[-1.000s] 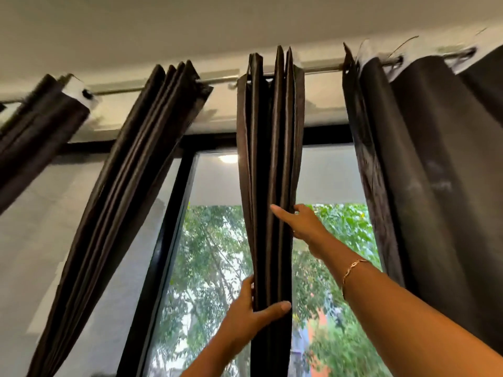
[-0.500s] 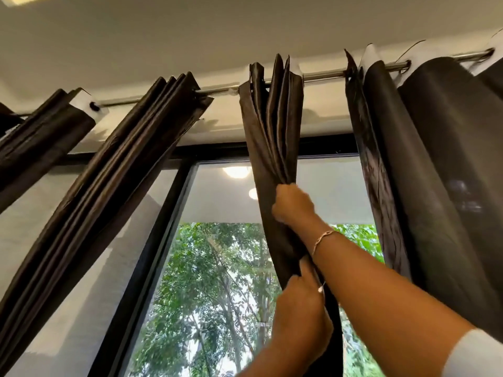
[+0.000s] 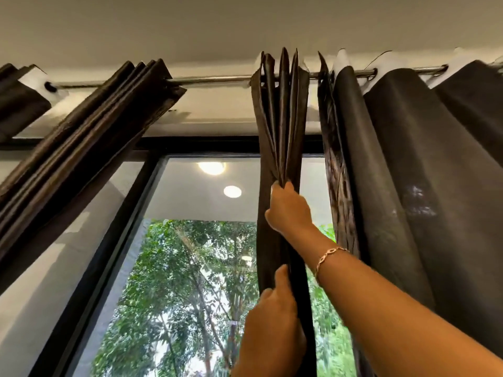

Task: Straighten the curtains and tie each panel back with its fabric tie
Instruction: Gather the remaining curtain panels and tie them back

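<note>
Closest, my left hand (image 3: 272,322) is curled round the gathered middle curtain panel (image 3: 280,118), holding its folds together low down. Just above it, my right hand (image 3: 288,208), a bracelet (image 3: 330,257) on its wrist, has its fingers closed tight on the same pleats, pinching them. Higher, those pleats fan out to the metal curtain rod (image 3: 212,78). A bunched panel (image 3: 89,126) hangs left, a spread panel (image 3: 408,159) right, and the window (image 3: 177,202) is behind.

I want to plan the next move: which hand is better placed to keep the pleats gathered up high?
Right, probably. The right hand pinches the folds of the middle panel just below where they fan out from the rod; the left hand grips the same panel lower, better suited to smoothing downward.
</note>
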